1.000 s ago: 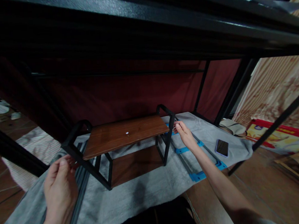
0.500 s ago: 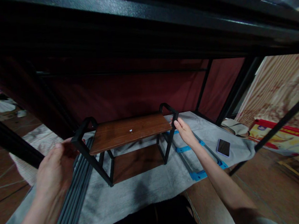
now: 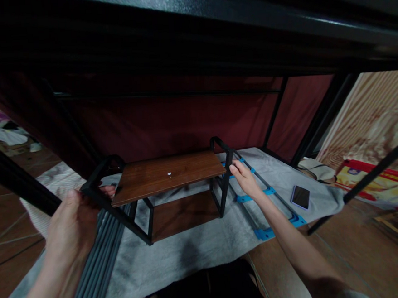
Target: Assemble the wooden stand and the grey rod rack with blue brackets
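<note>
- A two-tier wooden rack [image 3: 173, 171] stands upright in the middle of the scene, on a grey cloth [image 3: 159, 265]; its brown boards sit one above the other between black side frames with looped tops.
- The upper board bears a small white mark [image 3: 169, 173] about halfway along, towards its near edge.
- The left hand [image 3: 68, 221] reaches around the left side frame [image 3: 132, 227]: thumb on the outer side, fingers passing behind the bar, their tips showing by the upper board's left end. Thumb and fingers are apart with the bar between them; I cannot tell whether they press on it.
- The right hand [image 3: 245, 180] has thumb and fingers clamped on the right side frame [image 3: 224, 192], below its loop; the fingertips are partly hidden behind the bar.
- Near the left hand, a row of grey tubes [image 3: 97, 260] lies side by side on the cloth.
- Right of the rack, partly behind the right forearm, lies a grey frame with blue connectors [image 3: 264, 234].
- Farther right, a smartphone [image 3: 301, 197] rests on the cloth, its dark screen up.
- A dark red curtain [image 3: 183, 123] hangs on the far side.
</note>
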The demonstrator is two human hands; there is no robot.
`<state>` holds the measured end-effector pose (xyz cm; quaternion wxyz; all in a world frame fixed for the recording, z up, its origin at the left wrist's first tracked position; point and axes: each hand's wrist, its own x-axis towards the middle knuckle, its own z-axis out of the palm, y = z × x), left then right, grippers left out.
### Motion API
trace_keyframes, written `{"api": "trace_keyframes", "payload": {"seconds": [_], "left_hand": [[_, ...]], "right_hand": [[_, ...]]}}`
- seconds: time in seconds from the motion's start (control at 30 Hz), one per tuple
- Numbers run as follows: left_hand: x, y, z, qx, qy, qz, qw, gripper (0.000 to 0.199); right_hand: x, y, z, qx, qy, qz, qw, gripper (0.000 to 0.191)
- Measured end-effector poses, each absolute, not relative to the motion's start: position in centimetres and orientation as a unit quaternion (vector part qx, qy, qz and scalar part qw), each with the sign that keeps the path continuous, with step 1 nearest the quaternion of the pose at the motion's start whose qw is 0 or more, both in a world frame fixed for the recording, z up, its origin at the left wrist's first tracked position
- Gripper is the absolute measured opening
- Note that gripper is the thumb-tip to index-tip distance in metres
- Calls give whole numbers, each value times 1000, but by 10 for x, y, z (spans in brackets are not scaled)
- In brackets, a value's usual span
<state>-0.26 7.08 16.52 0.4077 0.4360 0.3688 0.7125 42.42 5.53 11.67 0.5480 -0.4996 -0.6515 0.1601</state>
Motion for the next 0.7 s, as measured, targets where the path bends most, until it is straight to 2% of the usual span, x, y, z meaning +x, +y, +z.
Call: {"api": "trace_keyframes", "payload": {"seconds": [0.4, 0.5, 0.7], "left_hand": [[0, 74, 130, 373, 338, 765, 402, 19], [-5, 81, 109, 329, 381, 761, 408, 15], [-8, 89, 37, 314, 542, 650, 430, 16]], "right_hand": [[429, 55, 54, -524, -579, 251, 572, 44], [426, 57, 26, -530, -546, 284, 583, 45], [417, 70, -31, -545, -477, 359, 589, 39]]}}
